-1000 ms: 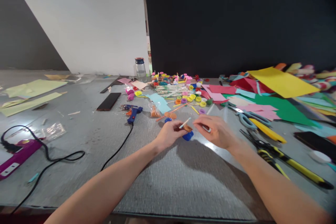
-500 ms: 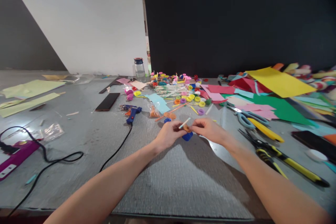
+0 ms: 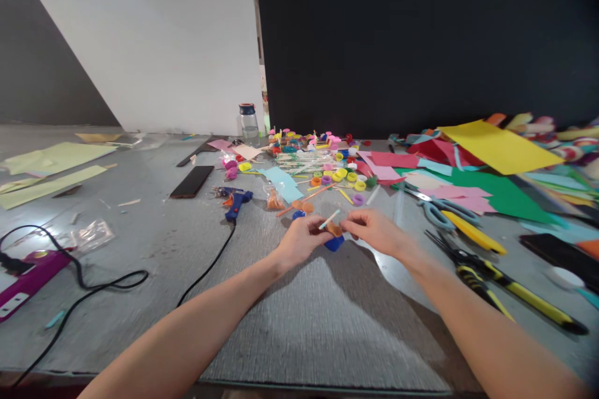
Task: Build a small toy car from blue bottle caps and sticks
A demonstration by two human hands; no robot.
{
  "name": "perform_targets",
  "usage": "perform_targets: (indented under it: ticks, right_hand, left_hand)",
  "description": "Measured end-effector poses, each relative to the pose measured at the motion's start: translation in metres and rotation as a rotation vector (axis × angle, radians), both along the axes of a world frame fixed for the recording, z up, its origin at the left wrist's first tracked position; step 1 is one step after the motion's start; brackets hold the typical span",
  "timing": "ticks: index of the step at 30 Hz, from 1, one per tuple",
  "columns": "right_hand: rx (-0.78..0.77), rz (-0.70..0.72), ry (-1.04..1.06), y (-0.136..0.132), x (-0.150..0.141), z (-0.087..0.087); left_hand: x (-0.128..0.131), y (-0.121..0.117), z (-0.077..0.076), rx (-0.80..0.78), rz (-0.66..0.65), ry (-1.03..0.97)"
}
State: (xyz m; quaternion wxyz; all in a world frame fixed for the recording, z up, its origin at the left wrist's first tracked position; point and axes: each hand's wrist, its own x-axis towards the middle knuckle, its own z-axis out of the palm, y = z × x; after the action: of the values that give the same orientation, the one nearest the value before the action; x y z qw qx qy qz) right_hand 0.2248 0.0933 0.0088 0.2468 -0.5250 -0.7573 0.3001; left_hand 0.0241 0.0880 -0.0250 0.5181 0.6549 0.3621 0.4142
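Observation:
My left hand (image 3: pixel 300 241) pinches a small orange-brown round piece (image 3: pixel 334 229) between thumb and fingers. A short pale-blue and white stick (image 3: pixel 330 219) stands out slantwise at the top of that piece; whether it is joined on, I cannot tell. Close by on the right, my right hand (image 3: pixel 374 230) has its thumb and fingertips pressed together, with a narrow gap to the orange-brown piece. What it holds, if anything, is too small to make out. A dark blue object (image 3: pixel 334 244) shows just below the fingers, and another blue bit (image 3: pixel 298 215) lies behind my left hand.
A blue glue gun (image 3: pixel 238 202) with a black cord lies left of my hands. Bottle caps (image 3: pixel 360 186), sticks and coloured paper (image 3: pixel 281 182) spread behind them. To the right are scissors (image 3: pixel 437 207), a yellow cutter (image 3: pixel 472 232) and pliers (image 3: pixel 496 274). A phone (image 3: pixel 191 181) lies left.
My right hand has drawn slightly to the right, off the orange-brown piece, which now shows more fully. My left hand keeps its grip in nearly the same place.

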Motion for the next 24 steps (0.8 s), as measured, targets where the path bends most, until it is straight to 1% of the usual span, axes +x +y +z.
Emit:
perform_targets:
  ticks: [2, 6, 10, 13, 16, 18, 24]
  right_hand:
    - [-0.034, 0.03, 0.013, 0.001, 0.0, -0.002]
    - [0.001, 0.041, 0.03, 0.002, -0.005, -0.005]
    - [0.057, 0.016, 0.031, 0.0, -0.006, -0.004]
    - [0.073, -0.02, 0.013, 0.0, -0.001, -0.002]
    - [0.025, -0.032, 0.015, 0.002, 0.004, -0.001]
    - [-0.02, -0.002, 0.036, 0.003, 0.005, -0.002]
    - [-0.043, 0.032, 0.132, 0.001, -0.006, -0.007]
  left_hand:
    - [0.0, 0.0, 0.001, -0.005, -0.007, -0.007]
    - [0.001, 0.001, -0.002, -0.011, -0.01, -0.026]
    - [0.001, 0.002, -0.005, 0.015, 0.002, -0.005]
    - [0.001, 0.002, -0.005, 0.025, 0.011, 0.003]
    - [0.001, 0.0, -0.002, 0.02, -0.008, -0.005]
    - [0.001, 0.0, -0.001, 0.017, -0.007, -0.009]
    - [0.002, 0.001, -0.001, -0.009, -0.016, -0.043]
